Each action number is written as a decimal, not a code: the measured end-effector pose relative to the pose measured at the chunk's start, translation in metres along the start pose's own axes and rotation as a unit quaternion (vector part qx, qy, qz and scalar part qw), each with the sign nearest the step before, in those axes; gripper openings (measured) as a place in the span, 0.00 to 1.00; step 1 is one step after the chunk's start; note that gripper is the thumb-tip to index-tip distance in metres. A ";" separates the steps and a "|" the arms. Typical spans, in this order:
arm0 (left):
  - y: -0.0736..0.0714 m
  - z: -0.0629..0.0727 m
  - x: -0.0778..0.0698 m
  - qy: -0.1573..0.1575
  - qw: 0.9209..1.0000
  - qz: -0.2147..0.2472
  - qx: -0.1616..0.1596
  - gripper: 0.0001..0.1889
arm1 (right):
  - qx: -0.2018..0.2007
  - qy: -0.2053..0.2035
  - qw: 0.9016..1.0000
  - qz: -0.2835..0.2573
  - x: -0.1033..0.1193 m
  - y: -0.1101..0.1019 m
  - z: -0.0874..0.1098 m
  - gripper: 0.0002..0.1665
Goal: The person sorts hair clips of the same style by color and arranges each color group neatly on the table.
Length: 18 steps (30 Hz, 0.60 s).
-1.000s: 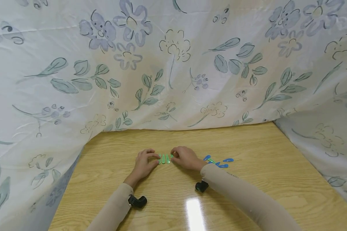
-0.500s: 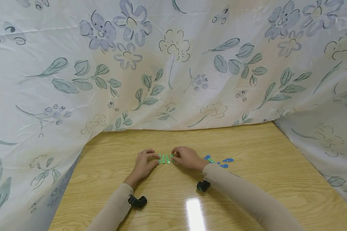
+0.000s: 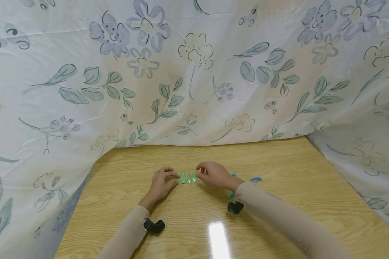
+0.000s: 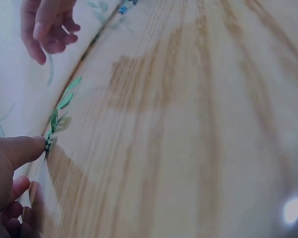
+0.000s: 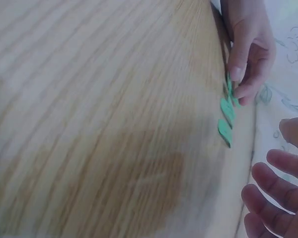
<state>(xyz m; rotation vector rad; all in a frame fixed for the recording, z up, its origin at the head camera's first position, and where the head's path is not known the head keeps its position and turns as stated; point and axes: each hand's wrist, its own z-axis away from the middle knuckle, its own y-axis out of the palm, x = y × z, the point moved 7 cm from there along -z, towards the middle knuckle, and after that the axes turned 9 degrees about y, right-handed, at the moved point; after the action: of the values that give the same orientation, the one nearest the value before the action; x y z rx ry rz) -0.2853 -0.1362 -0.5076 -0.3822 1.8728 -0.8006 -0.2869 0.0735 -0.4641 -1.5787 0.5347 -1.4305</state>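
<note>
Several green snap hair clips lie side by side in a row on the wooden table, the rightmost clip [image 3: 193, 177] fully visible. My left hand [image 3: 162, 182] pinches the leftmost clip [image 3: 178, 178] between thumb and fingers, partly covering it. In the left wrist view, that thumb [image 4: 32, 148] meets the near end of the row. My right hand [image 3: 215, 175] hovers just right of the row, its fingers loosely bent and holding nothing. The right wrist view shows its spread fingers [image 5: 275, 186] apart from the green clips [image 5: 225, 131].
A blue hair clip [image 3: 255, 179] lies right of the right forearm, and another blue clip [image 3: 234, 175] peeks out behind the wrist. The sleeve hides the other loose clips. A floral cloth [image 3: 194, 108] hangs along the table's back edge and both sides.
My right hand has let go of the rightmost green clip and moved up and to the right, uncovering it. Its forearm now covers more of the loose clips. The left hand stays put.
</note>
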 end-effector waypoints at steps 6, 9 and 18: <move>0.000 0.000 0.000 -0.002 1.000 0.002 0.002 0.07 | 0.004 0.000 1.000 0.001 0.005 -0.011 0.012 0.18; 0.000 -0.001 0.000 -0.006 1.000 0.003 0.004 0.06 | 0.004 -0.010 1.000 0.005 0.006 -0.016 0.017 0.18; 0.001 0.001 0.002 -0.008 1.000 -0.002 0.003 0.07 | 0.005 -0.040 0.999 0.027 0.006 -0.032 0.031 0.19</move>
<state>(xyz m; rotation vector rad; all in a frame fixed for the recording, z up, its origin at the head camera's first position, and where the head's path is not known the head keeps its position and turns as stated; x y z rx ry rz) -0.2857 -0.1368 -0.5099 -0.3883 1.8550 -0.8037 -0.2639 0.0944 -0.4315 -1.5952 0.5178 -1.3218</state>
